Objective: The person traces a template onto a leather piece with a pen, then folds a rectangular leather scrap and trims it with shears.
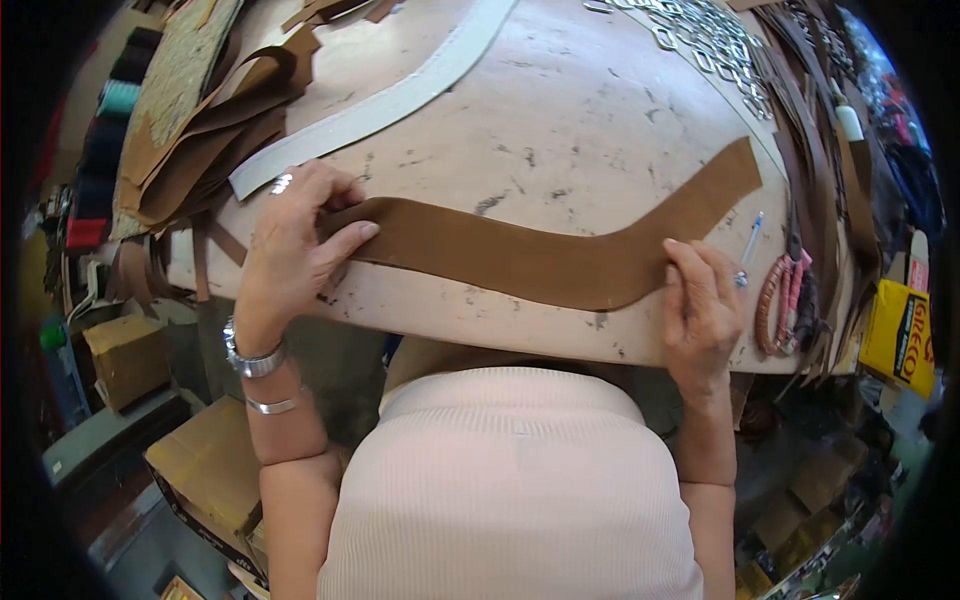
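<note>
A long curved strip of brown leather lies across the table near its front edge, its right end bending up and away. My left hand grips the strip's left end, thumb on top and fingers curled round it. At the strip's lower right edge is my right hand, with thumb and fingers drawn together; whether leather is pinched between the fingertips cannot be made out. A white curved strip lies farther back on the table.
Brown leather pieces are piled at the left. Metal buckles lie at the back right. Pink-handled scissors, a blue pen and dark leather strips are on the right. A yellow package is beyond the right edge.
</note>
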`<state>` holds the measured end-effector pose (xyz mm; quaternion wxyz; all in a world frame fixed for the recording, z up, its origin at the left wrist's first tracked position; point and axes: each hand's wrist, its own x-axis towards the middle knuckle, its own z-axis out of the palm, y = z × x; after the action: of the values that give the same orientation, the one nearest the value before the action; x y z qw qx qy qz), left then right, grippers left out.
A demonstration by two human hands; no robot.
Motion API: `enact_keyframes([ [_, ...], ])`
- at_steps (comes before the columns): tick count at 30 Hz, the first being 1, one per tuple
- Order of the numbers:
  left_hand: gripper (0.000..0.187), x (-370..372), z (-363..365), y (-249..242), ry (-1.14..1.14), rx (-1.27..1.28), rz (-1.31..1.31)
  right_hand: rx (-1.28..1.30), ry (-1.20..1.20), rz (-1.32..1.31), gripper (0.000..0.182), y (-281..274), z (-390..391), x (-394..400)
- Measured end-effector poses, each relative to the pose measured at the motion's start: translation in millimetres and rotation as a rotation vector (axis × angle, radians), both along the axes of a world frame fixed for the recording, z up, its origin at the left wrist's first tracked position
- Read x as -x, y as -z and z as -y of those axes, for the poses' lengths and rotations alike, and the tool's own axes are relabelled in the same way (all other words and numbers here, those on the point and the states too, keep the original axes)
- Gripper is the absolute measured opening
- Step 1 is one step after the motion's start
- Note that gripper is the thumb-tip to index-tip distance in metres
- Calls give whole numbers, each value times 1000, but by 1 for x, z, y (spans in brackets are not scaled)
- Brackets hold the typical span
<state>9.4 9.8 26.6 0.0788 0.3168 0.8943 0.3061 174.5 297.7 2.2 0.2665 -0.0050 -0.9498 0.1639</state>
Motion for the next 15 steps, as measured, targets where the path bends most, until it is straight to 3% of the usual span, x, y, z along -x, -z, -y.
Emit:
enact_keyframes([
  [3,24,-2,0,0,-9,-36,33,24,-31,-8,26,0,1,1],
  [7,20,-14,4,-8,-149,-262,363,179,-125,10,31,-7,11,9],
  [8,20,-18,6,-8,-32,-335,245,203,-158,19,32,-10,16,14],
  [12,24,-33,16,-22,0,-494,335,197,-216,225,40,-19,25,23],
  [15,24,-31,21,-20,-15,-554,415,206,-220,212,39,-10,23,24],
])
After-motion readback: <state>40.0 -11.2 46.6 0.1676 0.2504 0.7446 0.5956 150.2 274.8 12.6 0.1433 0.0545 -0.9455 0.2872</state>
